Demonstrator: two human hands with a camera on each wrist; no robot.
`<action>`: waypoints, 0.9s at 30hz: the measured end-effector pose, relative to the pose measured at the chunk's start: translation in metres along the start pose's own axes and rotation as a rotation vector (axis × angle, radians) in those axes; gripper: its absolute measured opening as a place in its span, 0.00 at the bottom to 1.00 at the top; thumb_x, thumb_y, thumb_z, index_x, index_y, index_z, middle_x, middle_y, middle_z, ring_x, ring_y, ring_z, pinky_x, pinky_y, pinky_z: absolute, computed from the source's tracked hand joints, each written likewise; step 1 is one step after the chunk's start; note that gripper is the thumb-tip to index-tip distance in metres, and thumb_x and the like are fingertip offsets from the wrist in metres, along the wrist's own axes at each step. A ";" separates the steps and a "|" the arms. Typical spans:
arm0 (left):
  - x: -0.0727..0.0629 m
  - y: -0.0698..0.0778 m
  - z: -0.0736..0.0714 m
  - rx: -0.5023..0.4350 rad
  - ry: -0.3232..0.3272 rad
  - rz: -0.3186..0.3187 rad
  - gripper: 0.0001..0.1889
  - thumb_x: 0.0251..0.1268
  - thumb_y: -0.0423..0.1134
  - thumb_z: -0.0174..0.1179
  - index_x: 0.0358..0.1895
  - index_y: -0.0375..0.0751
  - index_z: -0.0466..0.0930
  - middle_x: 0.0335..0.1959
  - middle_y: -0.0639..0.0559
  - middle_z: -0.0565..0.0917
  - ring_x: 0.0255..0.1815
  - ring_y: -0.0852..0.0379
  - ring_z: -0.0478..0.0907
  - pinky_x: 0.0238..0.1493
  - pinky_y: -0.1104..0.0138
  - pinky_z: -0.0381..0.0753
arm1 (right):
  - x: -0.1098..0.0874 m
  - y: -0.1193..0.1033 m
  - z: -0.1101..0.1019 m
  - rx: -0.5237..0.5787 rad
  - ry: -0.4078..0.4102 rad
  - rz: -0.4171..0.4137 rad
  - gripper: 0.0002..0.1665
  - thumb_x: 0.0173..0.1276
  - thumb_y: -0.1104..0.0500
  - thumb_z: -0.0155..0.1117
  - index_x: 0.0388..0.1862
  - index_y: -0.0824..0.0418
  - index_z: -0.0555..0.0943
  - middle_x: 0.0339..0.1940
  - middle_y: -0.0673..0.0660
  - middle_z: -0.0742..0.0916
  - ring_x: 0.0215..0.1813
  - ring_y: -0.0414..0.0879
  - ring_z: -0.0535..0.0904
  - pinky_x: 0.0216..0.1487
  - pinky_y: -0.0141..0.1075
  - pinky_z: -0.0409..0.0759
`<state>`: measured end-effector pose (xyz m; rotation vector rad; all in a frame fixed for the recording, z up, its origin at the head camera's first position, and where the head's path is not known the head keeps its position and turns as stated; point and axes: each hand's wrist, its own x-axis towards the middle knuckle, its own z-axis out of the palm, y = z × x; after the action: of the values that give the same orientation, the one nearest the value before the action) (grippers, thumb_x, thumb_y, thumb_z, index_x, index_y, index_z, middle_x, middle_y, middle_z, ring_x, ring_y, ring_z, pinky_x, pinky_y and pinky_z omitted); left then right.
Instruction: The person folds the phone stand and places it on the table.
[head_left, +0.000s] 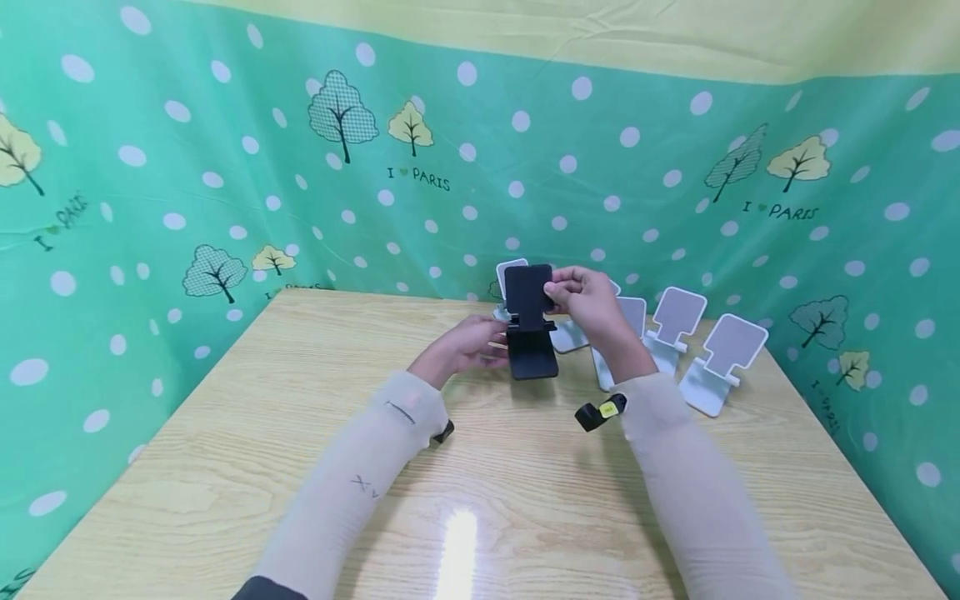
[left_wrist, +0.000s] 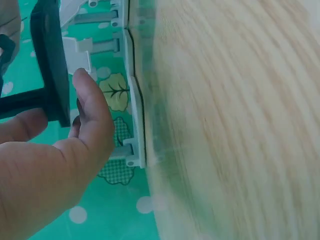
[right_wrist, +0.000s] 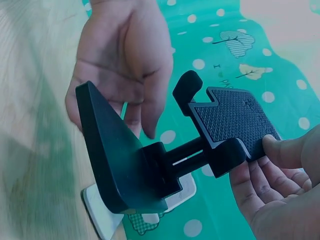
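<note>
A black phone stand (head_left: 531,354) is held up above the table, its padded upper plate (right_wrist: 235,117) unfolded from the flat base (right_wrist: 112,155). My right hand (head_left: 592,304) pinches the side edge of the upper plate between thumb and fingers. Left of the stand is my left hand (head_left: 472,340), its fingers fairly straight and reaching behind the base. In the left wrist view, the left thumb (left_wrist: 30,125) lies close against the stand, while the fingers stand apart from the base; whether the thumb touches is hard to tell.
Several white phone stands with grey pads, among them one at the far right (head_left: 723,362) and its neighbour (head_left: 678,317), stand along the back right of the wooden table (head_left: 300,400). Another white stand (head_left: 512,268) is partly hidden behind the black one. A green dotted cloth (head_left: 420,217) hangs behind.
</note>
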<state>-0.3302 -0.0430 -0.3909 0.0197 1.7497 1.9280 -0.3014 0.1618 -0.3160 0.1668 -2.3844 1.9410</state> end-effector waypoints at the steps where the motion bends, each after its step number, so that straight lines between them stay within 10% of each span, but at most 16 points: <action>1: 0.000 0.000 0.000 -0.008 0.005 -0.003 0.17 0.82 0.38 0.47 0.66 0.34 0.69 0.56 0.37 0.77 0.45 0.45 0.81 0.63 0.50 0.80 | 0.001 -0.001 0.001 0.011 -0.002 -0.007 0.13 0.76 0.63 0.62 0.56 0.68 0.77 0.42 0.60 0.84 0.40 0.48 0.85 0.51 0.46 0.87; 27: 0.012 0.004 -0.012 -0.394 0.027 0.024 0.09 0.81 0.35 0.49 0.43 0.39 0.79 0.52 0.45 0.78 0.49 0.48 0.74 0.40 0.62 0.84 | 0.014 -0.011 0.022 0.107 0.055 -0.039 0.13 0.76 0.62 0.63 0.54 0.67 0.79 0.40 0.58 0.85 0.40 0.49 0.84 0.55 0.50 0.85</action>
<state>-0.3465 -0.0494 -0.3937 -0.1282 1.3621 2.2659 -0.3134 0.1372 -0.3081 0.1607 -2.2281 2.0288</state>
